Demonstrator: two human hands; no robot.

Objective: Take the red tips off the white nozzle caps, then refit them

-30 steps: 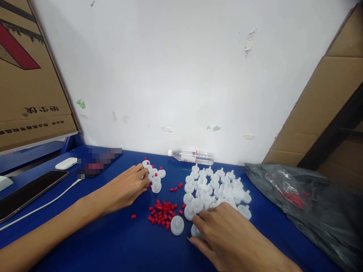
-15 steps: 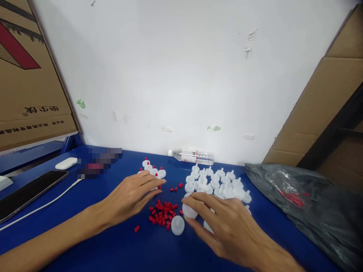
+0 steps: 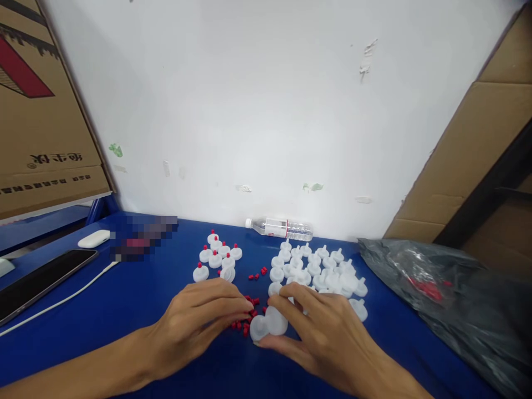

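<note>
My left hand reaches over the pile of small red caps, its fingers bent and close together. Whatever is between its fingertips is hidden. My right hand has thumb and fingers around a round white spout lid. Another white lid lies against that one, beside the right thumb. Several white lids topped with red caps stand farther back on the left. On the right is a large group of white lids with bare spouts.
A clear plastic bottle lies along the wall. A grey plastic bag covers the table's right side. At left are a phone, a white case and a white cable. Several loose red caps lie mid-table.
My left hand has moved from the red-capped lids toward me and right, over the red pile. The right hand's lid has shifted slightly down, against the loose lid beside it.
</note>
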